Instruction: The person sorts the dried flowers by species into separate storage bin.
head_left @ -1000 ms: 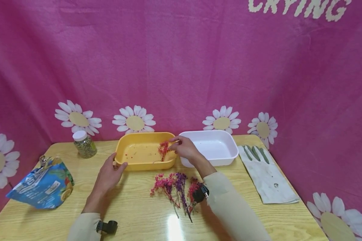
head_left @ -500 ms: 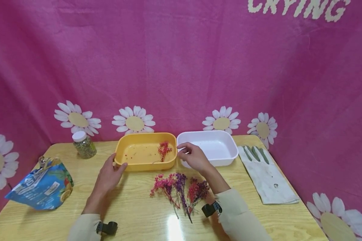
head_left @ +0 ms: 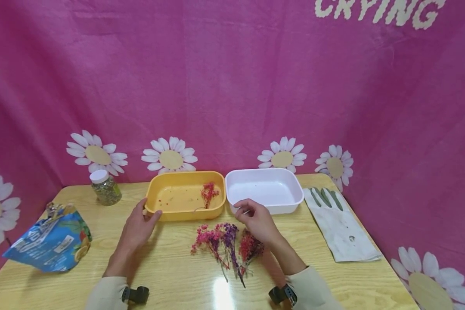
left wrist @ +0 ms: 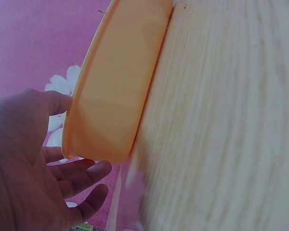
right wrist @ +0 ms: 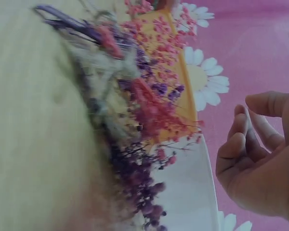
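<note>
My left hand (head_left: 138, 226) grips the left front corner of the yellow tub (head_left: 186, 215), thumb on the rim and fingers around the side; the left wrist view shows the thumb (left wrist: 60, 102) on the edge. A red dried sprig (head_left: 209, 193) lies at the right inside the tub. My right hand (head_left: 258, 221), with loosely bent fingers and nothing in them, hovers at the front of the white tub (head_left: 286, 209), just above a pink bunch (head_left: 211, 237), a purple one (head_left: 231, 243) and a red-purple one (head_left: 249, 247). In the right wrist view these blooms are partly blurred.
At the left stand a white-lidded jar (head_left: 107, 189) and a blue bag (head_left: 54, 243). A pale cloth (head_left: 346, 237) with several green leaf-like pieces (head_left: 325, 198) lies at the right. A pink curtain (head_left: 224, 86) hangs behind the table.
My right hand has moved from beside the red sprig in the yellow tub, right and towards me, to the front of the white tub. My left hand keeps its grip.
</note>
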